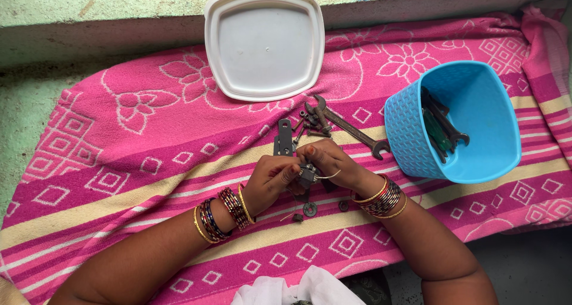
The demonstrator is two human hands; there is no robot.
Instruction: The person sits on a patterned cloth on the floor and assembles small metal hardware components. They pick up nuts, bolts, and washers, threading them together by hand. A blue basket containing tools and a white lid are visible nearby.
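Pink patterned towel (119,162) covers the surface across the head view. At centre frame, the left hand (271,183) and right hand (330,162) both close around a small grey metal assembly (308,175) with a thin wire loop, held just above the towel. Keeping it low over the cloth looks wise, so any dropped part lands among the loose washers and nuts (310,208) below. Just above lie a flat grey bracket (285,136), dark bolts (310,123) and an open-ended steel spanner (351,129). A white square plastic lid (265,42) sits at upper centre; a blue textured plastic basket (411,138) holding tools sits at right. No labels or signs are legible.
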